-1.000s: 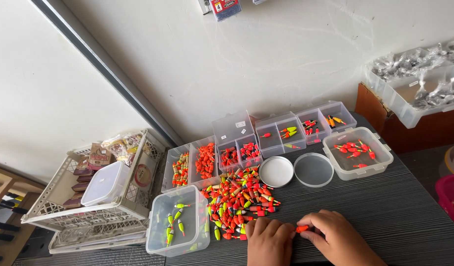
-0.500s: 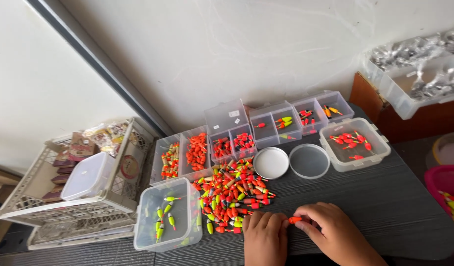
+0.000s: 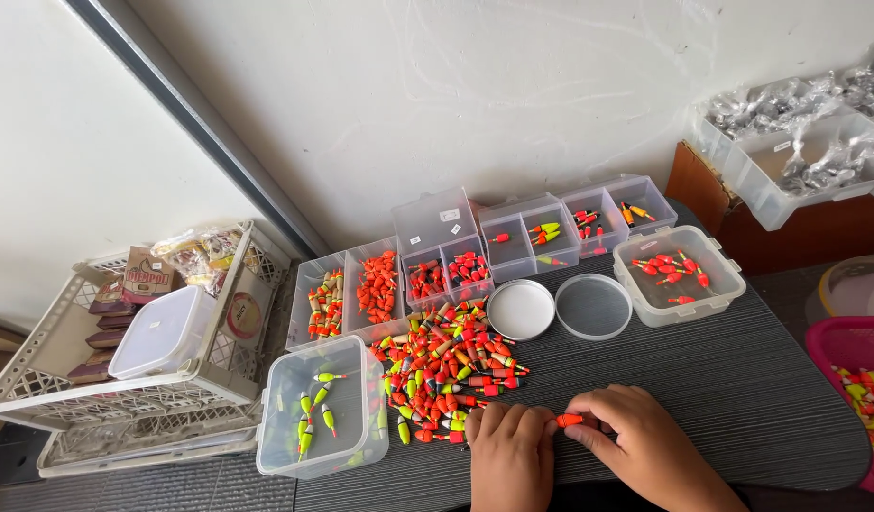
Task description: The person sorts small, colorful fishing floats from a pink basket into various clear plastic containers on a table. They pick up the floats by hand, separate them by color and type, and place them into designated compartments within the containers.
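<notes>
Both hands sit at the near edge of the dark table [image 3: 740, 379], down at six o'clock. The right hand [image 3: 645, 446] pinches a small orange float [image 3: 570, 419] between thumb and fingertips, its other fingers curled in loosely. The left hand [image 3: 508, 455] lies knuckles up with its fingers bent, touching the float's other end; I cannot tell whether it truly grips it or only steadies it. The float lies level, just above the table top, between the two hands.

Compared with a second ago the hands have hardly moved: the same float was already held there in the same pinch. What has shifted is the view, which has swung so that the basket and boxes sit further to the right of the picture.

At eleven o'clock from the hands lies the heap of floats [image 3: 446, 365], orange, red and yellow-green, loose on the table. At nine o'clock stands a clear tub [image 3: 318, 408] with a few yellow-green floats in it. Beyond the heap, at twelve, runs a row of clear divided boxes [image 3: 475, 251] holding floats sorted by colour, with two round lids [image 3: 560, 308] lying in front. At one o'clock a square tub [image 3: 679, 275] holds a few red floats. Far out at nine o'clock stands a white wire basket [image 3: 124, 360] with packets.
</notes>
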